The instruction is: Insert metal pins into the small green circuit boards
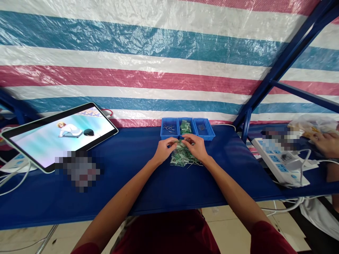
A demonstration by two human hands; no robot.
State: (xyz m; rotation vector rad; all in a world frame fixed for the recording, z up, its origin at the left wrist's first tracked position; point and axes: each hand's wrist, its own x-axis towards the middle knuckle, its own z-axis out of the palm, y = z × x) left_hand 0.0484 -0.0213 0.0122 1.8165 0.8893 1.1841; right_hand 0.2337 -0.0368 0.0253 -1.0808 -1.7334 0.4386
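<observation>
Watching from my remote station, I have both bare hands near the middle of the frame, over a blue surface (116, 190) that spans most of the lower half. The left hand (164, 151) comes in from the lower left and the right hand (197, 148) from the lower right, fingertips close to each other. On each, thumb and forefinger are bent toward one another in a pinching pose; at this size I cannot tell whether a small piece is caught between them. The heap of small green packets (180, 158) lies just below centre, under and between the hands, with thin metal rods (195, 163) along its right side. Just above the hands in the frame, three blue bins stand side by side: the left bin (162, 129) contains slim metal rods, the middle bin (185, 119) green packets, and the right bin (208, 137) small items too tiny for me to make out. At left I see a tablet (53, 141) propped at a tilt, showing a cartoon, with a pixelated patch below it. At the right edge, another person's hand (325, 144) is near a white power strip (278, 160). A striped sheet (148, 60) fills the upper frame.
</observation>
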